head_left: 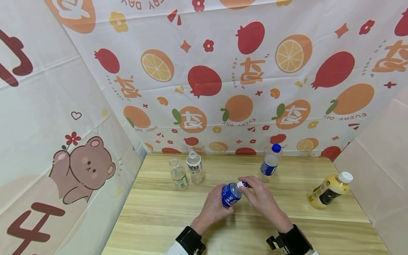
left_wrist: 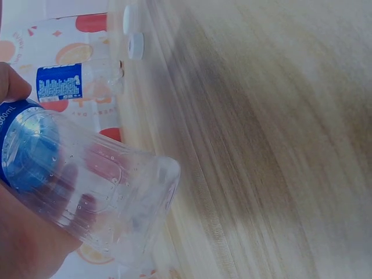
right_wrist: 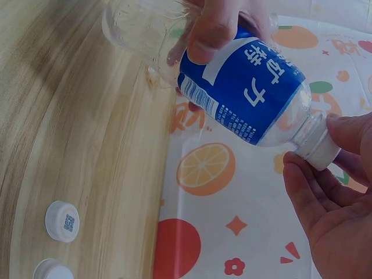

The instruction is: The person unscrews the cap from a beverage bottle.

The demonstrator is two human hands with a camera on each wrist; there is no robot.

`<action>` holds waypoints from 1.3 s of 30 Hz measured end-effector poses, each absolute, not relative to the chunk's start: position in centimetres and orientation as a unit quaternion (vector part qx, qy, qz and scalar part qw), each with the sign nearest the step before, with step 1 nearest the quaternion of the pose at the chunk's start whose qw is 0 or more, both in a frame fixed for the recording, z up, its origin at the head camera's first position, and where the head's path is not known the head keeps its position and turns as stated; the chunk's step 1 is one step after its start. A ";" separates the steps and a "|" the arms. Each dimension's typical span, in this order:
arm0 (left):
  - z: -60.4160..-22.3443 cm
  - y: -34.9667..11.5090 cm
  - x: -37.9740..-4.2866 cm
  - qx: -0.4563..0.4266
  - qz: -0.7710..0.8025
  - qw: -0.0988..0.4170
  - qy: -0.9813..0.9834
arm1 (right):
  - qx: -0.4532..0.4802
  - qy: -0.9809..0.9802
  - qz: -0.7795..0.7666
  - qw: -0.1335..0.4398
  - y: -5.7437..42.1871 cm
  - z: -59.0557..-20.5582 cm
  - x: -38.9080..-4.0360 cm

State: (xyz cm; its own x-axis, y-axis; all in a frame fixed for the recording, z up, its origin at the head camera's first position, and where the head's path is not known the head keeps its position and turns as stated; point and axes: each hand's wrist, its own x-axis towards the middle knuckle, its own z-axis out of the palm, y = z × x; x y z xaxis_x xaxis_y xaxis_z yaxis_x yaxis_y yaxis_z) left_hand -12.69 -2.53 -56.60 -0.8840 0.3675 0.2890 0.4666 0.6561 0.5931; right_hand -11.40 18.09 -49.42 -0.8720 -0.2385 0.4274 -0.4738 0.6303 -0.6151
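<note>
My left hand (head_left: 214, 207) grips a clear plastic bottle (head_left: 231, 194) with a blue label, held tilted above the table. In the left wrist view, the bottle's clear lower body (left_wrist: 110, 180) shows droplets inside. The fingers and thumb of my right hand (head_left: 261, 198) pinch the white cap (right_wrist: 321, 150) at the bottle's neck. The right wrist view shows the cap sitting on the neck; whether it is screwed tight I cannot tell. Two loose white caps (right_wrist: 62, 221) lie on the wooden table (head_left: 153, 219) near my right hand.
Two uncapped clear bottles, one with a green label (head_left: 180, 177) and one with a white label (head_left: 195, 168), stand at the back left. A blue-capped bottle (head_left: 270, 164) stands at the back right. Farther right is a yellow bottle (head_left: 328, 191) with a white cap. A fruit-print curtain (head_left: 223, 141) hangs behind.
</note>
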 end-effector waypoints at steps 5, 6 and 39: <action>-56.6 -2.6 -12.6 -0.226 -0.352 0.065 -0.906 | 0.207 -0.885 0.390 0.150 18.1 -49.4 -11.4; -56.6 -2.6 -12.6 -0.224 -0.352 0.064 -0.906 | 0.207 -0.884 0.392 0.148 18.1 -49.4 -11.4; -56.0 -1.3 -13.5 -0.211 -0.304 0.183 -0.911 | 0.059 -0.900 0.407 0.142 17.5 -48.8 -11.7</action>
State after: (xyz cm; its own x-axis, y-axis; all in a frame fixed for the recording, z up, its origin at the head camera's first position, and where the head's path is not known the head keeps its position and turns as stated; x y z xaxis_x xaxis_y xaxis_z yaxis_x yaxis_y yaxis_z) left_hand -13.47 -1.33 -56.00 -0.8441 0.2724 0.4618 0.4950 0.7270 0.4758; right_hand -11.71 17.45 -48.84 -0.9528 0.0095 0.3036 -0.2215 0.6620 -0.7160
